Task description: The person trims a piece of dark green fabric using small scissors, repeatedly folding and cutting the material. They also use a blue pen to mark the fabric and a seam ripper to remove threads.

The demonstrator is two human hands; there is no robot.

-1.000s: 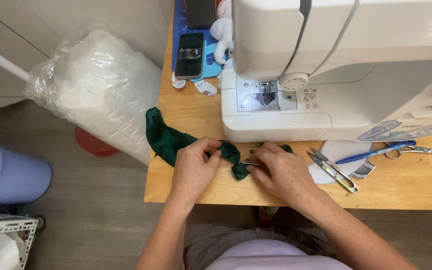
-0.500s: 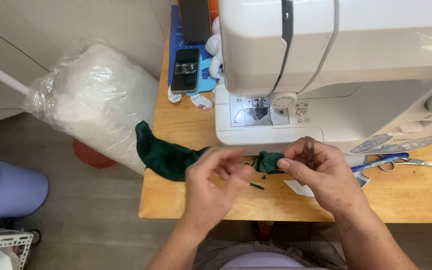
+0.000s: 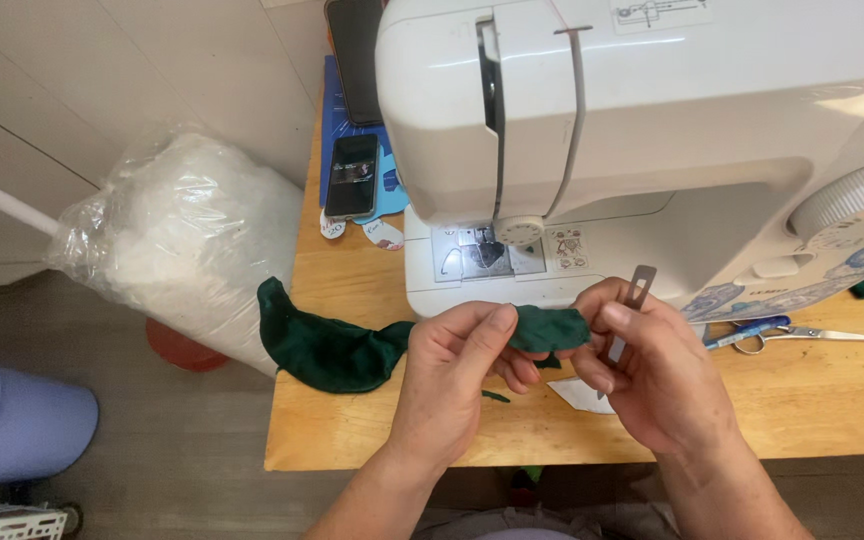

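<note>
Pinching one green fabric piece between our two hands, just in front of one white sewing machine, above wooden table. Left hand: thumb and fingers clamped on fabric's middle. Right hand: fingers closed on fabric's end plus one metal tweezers. One pair of scissors on table to right. Two phones behind. One plastic bag of white stuffing and one lilac bin on floor, left

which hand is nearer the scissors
Right. The right hand is just left of the scissors on the table, pinching a metal tool. The left hand sits farther left, holding green fabric.
</note>
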